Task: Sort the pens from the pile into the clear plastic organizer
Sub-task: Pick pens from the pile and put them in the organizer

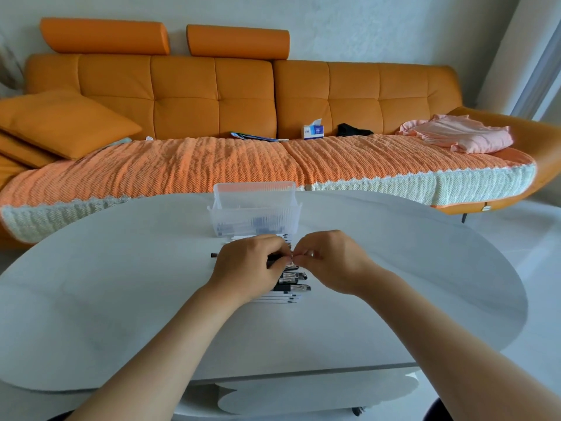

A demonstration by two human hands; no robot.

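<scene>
My left hand [249,265] grips a dark pen [272,257] above the pile [293,287], right hand [331,262] pinches its right end, levelling it, I reckon, for the organizer [255,208] just beyond.

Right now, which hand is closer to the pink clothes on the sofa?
Right. The right hand is down-left of the pink clothes; the left hand sits even farther left.

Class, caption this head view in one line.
Left hand and right hand hold a pen above the pile, clear organizer behind.
</scene>
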